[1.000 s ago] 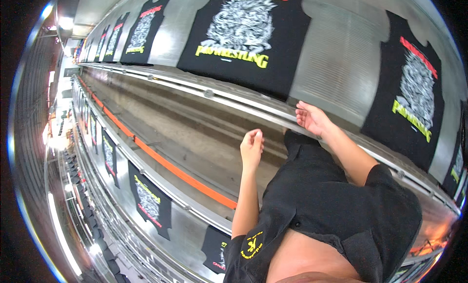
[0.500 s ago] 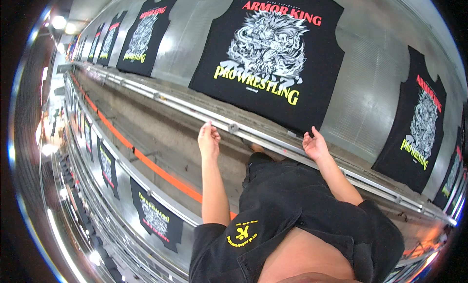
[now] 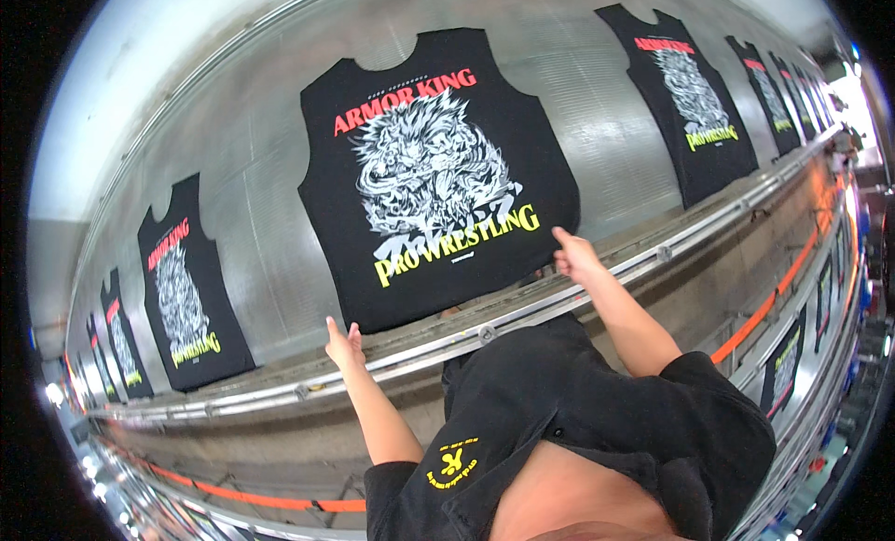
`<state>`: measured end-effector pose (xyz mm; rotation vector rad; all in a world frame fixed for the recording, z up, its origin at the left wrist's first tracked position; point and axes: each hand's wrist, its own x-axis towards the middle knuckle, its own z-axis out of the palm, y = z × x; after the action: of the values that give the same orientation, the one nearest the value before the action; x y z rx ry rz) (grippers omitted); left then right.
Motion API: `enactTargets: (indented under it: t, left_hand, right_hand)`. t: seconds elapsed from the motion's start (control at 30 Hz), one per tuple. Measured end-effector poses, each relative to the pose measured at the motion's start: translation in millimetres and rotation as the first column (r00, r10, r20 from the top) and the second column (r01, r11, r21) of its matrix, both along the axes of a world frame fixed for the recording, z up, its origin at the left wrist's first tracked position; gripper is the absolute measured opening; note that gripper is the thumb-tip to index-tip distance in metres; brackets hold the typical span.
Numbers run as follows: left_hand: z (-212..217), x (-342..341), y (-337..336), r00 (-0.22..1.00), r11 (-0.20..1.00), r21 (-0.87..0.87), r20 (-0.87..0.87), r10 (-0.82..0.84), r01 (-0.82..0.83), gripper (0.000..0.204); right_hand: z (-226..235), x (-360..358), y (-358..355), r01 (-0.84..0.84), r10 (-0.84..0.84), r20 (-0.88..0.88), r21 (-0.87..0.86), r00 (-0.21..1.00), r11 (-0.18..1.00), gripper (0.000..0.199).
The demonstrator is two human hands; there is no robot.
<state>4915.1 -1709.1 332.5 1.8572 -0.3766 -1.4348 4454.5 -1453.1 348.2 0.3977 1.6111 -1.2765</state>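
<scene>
Metal belt (image 3: 233,215) fills the frame, black printed shirts laid along it. At centre, one shirt (image 3: 433,173) lies flat; the left hand (image 3: 343,345) touches its lower-left hem, fingers loosely spread, and the right hand (image 3: 576,256) pinches its lower-right corner.

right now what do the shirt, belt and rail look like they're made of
Shirt: soft matte black knit, probably cotton, lying flat with a printed graphic. Belt: grey, faint grid texture, looks like woven mesh, maybe coated. Rail: shiny silver metal with bolt heads, likely aluminium or steel.
</scene>
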Motion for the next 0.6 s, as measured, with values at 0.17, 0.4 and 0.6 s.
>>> enactTargets:
  t: [0.17, 0.4, 0.6]
  left_hand:
    - [-2, -9, 17, 0.917, 0.933, 0.191, -0.323, -0.234, 0.305, 0.049]
    - [111, -132, 34, 0.517, 0.506, 0.114, -0.113, -0.848, 0.855, 0.035]
    - [114, -154, 44, 0.455, 0.461, 0.034, -0.242, -0.857, 0.887, 0.019]
  right_hand:
    - [120, 132, -132, -0.453, 0.414, -0.194, -0.253, 0.889, 0.855, 0.044]
    - [110, 76, -94, -0.484, 0.413, -0.406, -0.088, 0.816, 0.871, 0.048]
    - [-27, 28, 18, 0.211, -0.241, -0.060, -0.313, 0.969, 0.926, 0.034]
